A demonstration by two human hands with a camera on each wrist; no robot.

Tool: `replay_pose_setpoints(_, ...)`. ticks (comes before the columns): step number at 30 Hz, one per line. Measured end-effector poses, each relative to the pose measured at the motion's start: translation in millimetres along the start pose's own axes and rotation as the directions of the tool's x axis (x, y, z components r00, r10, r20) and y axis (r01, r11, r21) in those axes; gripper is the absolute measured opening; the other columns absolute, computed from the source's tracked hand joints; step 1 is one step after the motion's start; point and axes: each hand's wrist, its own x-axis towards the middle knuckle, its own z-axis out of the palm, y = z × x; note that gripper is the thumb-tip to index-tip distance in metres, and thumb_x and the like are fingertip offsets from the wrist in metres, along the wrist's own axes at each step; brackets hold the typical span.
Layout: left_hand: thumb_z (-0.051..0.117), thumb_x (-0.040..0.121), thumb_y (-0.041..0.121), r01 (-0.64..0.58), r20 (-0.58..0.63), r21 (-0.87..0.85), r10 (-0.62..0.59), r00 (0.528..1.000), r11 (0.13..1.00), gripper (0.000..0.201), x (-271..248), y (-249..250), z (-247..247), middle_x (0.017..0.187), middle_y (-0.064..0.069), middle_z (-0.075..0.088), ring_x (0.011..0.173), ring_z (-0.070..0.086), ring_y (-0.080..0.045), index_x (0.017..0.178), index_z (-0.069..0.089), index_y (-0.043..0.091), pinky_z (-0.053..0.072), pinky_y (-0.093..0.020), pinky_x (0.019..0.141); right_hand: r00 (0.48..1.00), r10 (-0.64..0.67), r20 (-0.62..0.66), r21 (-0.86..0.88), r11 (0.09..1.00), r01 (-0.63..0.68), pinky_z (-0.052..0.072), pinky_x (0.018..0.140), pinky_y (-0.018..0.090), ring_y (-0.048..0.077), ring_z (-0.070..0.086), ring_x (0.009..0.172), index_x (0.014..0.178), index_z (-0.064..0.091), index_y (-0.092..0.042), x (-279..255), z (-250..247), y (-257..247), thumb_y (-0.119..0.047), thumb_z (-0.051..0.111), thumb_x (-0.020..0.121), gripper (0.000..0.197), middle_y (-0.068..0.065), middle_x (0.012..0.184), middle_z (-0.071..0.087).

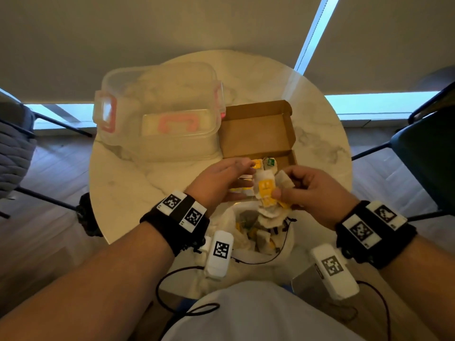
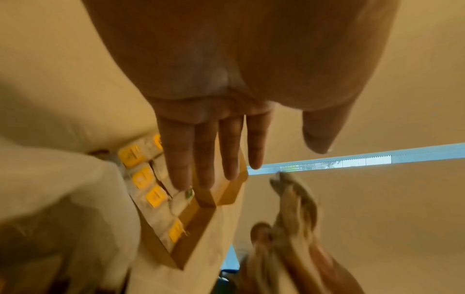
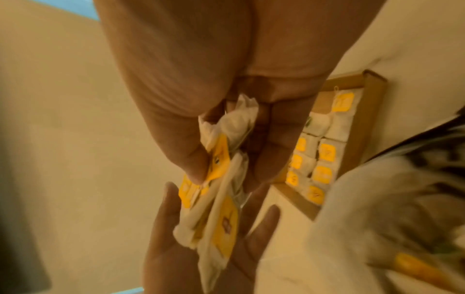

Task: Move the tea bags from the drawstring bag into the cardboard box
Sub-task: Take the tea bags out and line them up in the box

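My right hand (image 1: 283, 190) (image 3: 221, 159) pinches a bunch of white tea bags (image 1: 266, 188) (image 3: 221, 218) with yellow tags, held just above the open white drawstring bag (image 1: 231, 222) at the table's near edge. More tea bags (image 1: 261, 232) lie inside that bag. My left hand (image 1: 243, 175) (image 2: 226, 149) is open with straight fingers, palm beside and under the bunch, near the front of the open cardboard box (image 1: 293, 156) (image 2: 201, 218) (image 3: 362, 127). Rows of tea bags (image 2: 151, 179) (image 3: 324, 155) lie in the box. Its lid stands open at the back.
A clear plastic container (image 1: 160, 114) with pink clasps sits left of the box on the round marble table (image 1: 128, 183). Chairs stand at the left (image 1: 14, 148) and right (image 1: 428, 153) of the table.
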Motion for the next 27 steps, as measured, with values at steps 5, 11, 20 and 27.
replay_pose_setpoints(5, 0.063, 0.091, 0.043, 0.129, 0.247, -0.283, -0.058, 0.967, 0.95, 0.05, -3.7, -0.9, 27.4, 0.131, -0.021, 0.064, 0.12, 0.062, -0.04, 0.132, 0.061, 0.016, 0.052, -0.056, 0.098, 0.956, -0.107, -0.272, 0.15, 0.977, 0.152, 0.059, 0.087, 0.049, 0.03, 0.074, 0.1, 0.113, 0.068, -0.012, 13.9, 7.5, -6.7, -0.028, 0.08, 0.078, 0.04, 0.01, 0.105, 0.077)
replay_pose_setpoints(11, 0.055, 0.101, 0.016, 0.047, 0.032, -0.426, -0.037, 0.999, 0.903, 0.031, 5.2, -17.2, 54.1, 0.119, -0.021, 0.071, 0.108, 0.071, -0.033, 0.13, 0.059, 0.004, 0.06, -0.045, 0.088, 0.895, -0.286, -0.341, -0.293, 0.937, 0.188, 0.062, 0.079, 0.043, 0.009, 0.072, 0.09, 0.103, 0.069, -0.032, 16.7, 18.3, 15.0, -0.044, 0.072, 0.078, 0.028, -0.011, 0.096, 0.074)
replay_pose_setpoints(20, 0.075, 0.088, 0.022, 0.137, -0.019, -0.125, -0.14, 0.99, 0.983, 0.027, 12.2, -30.3, 40.5, 0.11, -0.021, 0.073, 0.089, 0.071, -0.034, 0.111, 0.069, 0.01, 0.06, -0.048, 0.08, 0.933, -0.305, -0.19, -0.279, 0.928, 0.247, 0.059, 0.089, 0.044, 0.013, 0.064, 0.109, 0.117, 0.059, -0.025, 6.2, -15.6, 22.7, 0.002, 0.071, 0.086, 0.043, -0.007, 0.118, 0.065)
replay_pose_setpoints(27, 0.079, 0.073, 0.017, 0.273, 0.195, 0.005, -0.269, 0.943, 0.962, 0.035, 22.2, -21.8, 30.5, 0.083, -0.013, 0.068, 0.068, 0.064, -0.026, 0.105, 0.067, 0.007, 0.052, -0.031, 0.056, 0.947, -0.317, 0.061, -0.53, 0.793, 0.3, 0.058, 0.094, 0.03, 0.004, 0.068, 0.107, 0.112, 0.072, -0.029, 8.7, -31.9, 8.9, -0.006, 0.071, 0.089, 0.032, -0.016, 0.111, 0.072)
